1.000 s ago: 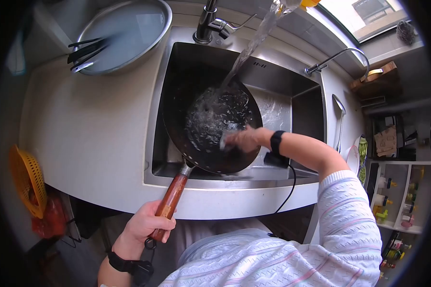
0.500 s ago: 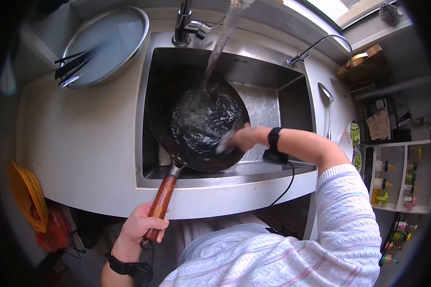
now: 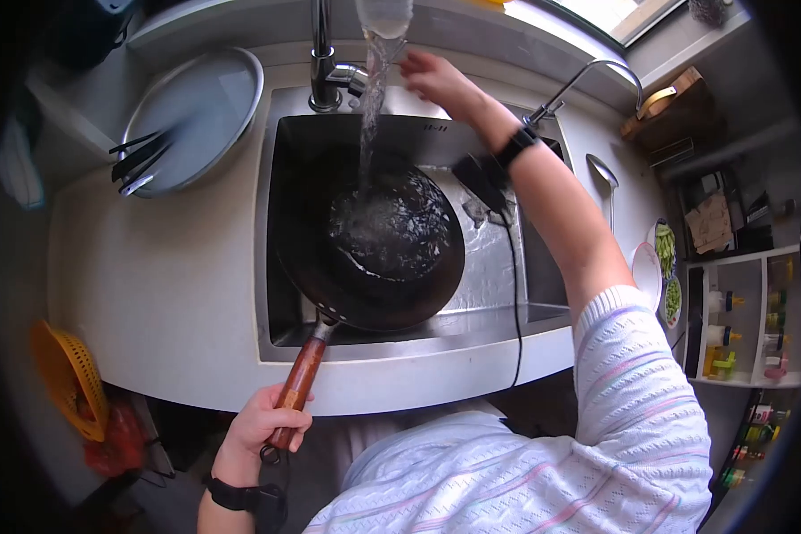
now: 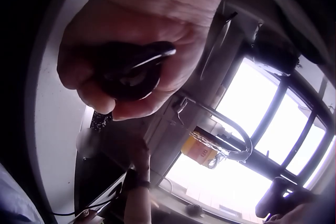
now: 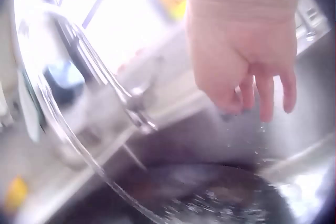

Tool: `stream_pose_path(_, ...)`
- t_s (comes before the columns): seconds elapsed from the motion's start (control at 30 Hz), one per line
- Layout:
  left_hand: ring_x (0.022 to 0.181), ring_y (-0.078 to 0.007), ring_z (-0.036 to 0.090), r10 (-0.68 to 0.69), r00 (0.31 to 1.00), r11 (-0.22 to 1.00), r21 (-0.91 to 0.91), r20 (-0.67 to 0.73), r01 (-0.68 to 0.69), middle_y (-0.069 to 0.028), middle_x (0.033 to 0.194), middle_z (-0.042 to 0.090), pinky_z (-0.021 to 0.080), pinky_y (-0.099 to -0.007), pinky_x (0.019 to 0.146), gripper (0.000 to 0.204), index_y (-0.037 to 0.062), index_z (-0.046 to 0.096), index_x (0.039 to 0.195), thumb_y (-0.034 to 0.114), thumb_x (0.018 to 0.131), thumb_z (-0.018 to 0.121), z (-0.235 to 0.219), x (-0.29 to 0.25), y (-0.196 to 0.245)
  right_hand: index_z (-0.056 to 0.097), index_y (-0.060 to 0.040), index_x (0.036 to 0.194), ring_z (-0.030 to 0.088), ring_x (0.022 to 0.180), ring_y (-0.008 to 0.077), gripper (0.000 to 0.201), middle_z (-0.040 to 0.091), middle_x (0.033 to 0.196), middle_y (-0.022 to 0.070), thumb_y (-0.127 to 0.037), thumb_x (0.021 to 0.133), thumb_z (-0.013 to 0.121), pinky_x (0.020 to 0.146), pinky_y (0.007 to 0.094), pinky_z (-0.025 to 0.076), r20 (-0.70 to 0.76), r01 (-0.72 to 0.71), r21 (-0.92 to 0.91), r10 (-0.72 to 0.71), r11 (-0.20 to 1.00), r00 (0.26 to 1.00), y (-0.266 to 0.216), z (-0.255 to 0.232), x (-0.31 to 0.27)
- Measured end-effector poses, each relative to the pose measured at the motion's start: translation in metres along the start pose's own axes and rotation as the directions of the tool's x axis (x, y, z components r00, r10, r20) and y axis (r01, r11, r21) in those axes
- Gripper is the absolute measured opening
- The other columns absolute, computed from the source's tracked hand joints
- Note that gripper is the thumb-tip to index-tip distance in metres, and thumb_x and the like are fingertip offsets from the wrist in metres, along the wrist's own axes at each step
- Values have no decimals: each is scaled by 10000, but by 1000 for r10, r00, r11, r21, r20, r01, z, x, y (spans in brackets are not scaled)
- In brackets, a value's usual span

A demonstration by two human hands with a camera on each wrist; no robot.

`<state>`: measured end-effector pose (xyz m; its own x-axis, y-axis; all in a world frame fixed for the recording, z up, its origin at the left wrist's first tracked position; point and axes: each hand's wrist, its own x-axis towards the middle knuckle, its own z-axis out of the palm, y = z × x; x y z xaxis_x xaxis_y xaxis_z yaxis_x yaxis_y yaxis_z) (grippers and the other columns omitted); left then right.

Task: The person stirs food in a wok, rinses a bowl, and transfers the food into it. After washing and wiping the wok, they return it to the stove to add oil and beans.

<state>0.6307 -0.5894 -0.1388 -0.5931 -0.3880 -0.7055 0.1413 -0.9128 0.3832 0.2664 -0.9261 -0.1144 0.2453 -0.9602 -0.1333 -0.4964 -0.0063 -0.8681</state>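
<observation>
In the head view, a dark wok (image 3: 365, 307) with swirling water inside sits in the steel sink (image 3: 494, 267). Its wooden handle (image 3: 303, 374) sticks out over the counter's front edge, gripped by my left hand (image 3: 256, 423). The left wrist view has a dark hanging ring (image 4: 149, 85) at the handle's end, below the palm. My right hand (image 3: 438, 82) is raised over the sink's back rim, fingers loosely extended and holding nothing, close to the stream (image 3: 369, 116) and the tap lever (image 3: 354, 78). A small crumpled pad (image 3: 476, 212) lies on the sink floor beside the wok.
A big pale lid or basin (image 3: 196, 107) with black-handled utensils stands on the counter at left. At right are a thin second tap (image 3: 610, 67), a ladle (image 3: 603, 173), and bowls with green vegetables (image 3: 665, 249). A yellow basket (image 3: 62, 365) hangs at lower left.
My right hand has left the wok's water, released the pad in the sink, and moved up toward the tap. The left hand keeps its grip on the handle. Water still runs.
</observation>
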Motion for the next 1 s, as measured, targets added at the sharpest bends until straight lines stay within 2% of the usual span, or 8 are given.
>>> stream_pose_path(0.1, 453, -233, 570, -1, 997, 995, -101, 77, 8, -188, 704, 577, 462, -277, 427, 366, -43, 443, 1054, 28, 721, 576, 2, 3, 0, 332, -46, 1335, 485, 1090, 173, 618, 478, 1263, 81, -94, 762, 560, 844, 308, 429, 82, 59, 62, -64, 996, 995, -30, 21, 25)
stream_pose_path(0.23, 441, -236, 554, 12, 975, 956, -290, 223, 54, -222, 754, 575, 455, -297, 416, 410, -39, 413, 1111, 47, 734, 550, 10, 9, -2, 362, -46, 1319, 505, 1044, 175, 605, 531, 1165, 86, -58, 751, 570, 869, 302, 426, -22, 195, 109, -193, 975, 981, -18, 27, -16)
stream_pose_path(0.4, 404, -231, 512, -21, 991, 989, -140, 134, 40, -166, 617, 505, 438, -340, 380, 371, -27, 435, 1028, -22, 671, 536, 4, 9, 0, 465, -30, 1228, 570, 921, 147, 501, 609, 1000, 107, -43, 733, 541, 815, 272, 463, 54, 2, -51, 1, 999, 999, -21, 18, -206)
stream_pose_path(0.47, 389, -233, 515, -3, 993, 1000, -10, 119, 5, -161, 607, 511, 447, -334, 361, 364, -27, 439, 1001, -27, 654, 549, 10, 9, 5, 518, -34, 1167, 605, 849, 224, 479, 621, 928, 158, -39, 688, 522, 742, 310, 481, 3, -56, -148, 57, 987, 998, -9, 39, -288)
stream_pose_path(0.57, 366, -228, 516, 32, 996, 977, 206, 80, -48, -140, 589, 523, 460, -317, 339, 342, -34, 438, 945, -38, 626, 561, 27, 6, 18, 495, -30, 1180, 570, 987, 282, 498, 552, 1122, 181, -51, 683, 497, 876, 356, 448, -119, -183, -149, 166, 972, 979, 15, 70, -399)
stream_pose_path(0.67, 355, -226, 507, 95, 995, 912, 397, 35, -101, -128, 587, 517, 450, -317, 325, 336, -20, 430, 909, -14, 605, 573, 33, 0, 18, 498, -31, 1174, 579, 956, 274, 467, 572, 1084, 173, -58, 708, 483, 862, 349, 453, -307, -260, -90, 222, 961, 926, 45, 86, -489)
stream_pose_path(0.83, 347, -203, 485, 234, 972, 755, 631, -8, -176, -101, 591, 510, 441, -301, 321, 338, -15, 431, 878, 14, 579, 586, 74, -18, 14, 605, -73, 1034, 590, 783, 257, 333, 610, 870, 135, -89, 722, 487, 731, 339, 474, -709, -510, -23, 345, 860, 615, 90, 55, -581)
stream_pose_path(1.0, 357, -160, 430, 494, 865, 536, 814, -87, -224, -63, 582, 459, 391, -271, 303, 411, -41, 456, 935, 45, 545, 554, 122, -33, -18, 612, -74, 988, 575, 829, 310, 296, 600, 920, 140, -59, 735, 458, 753, 374, 462, -816, -671, -119, 313, 732, 486, 107, 36, -655)
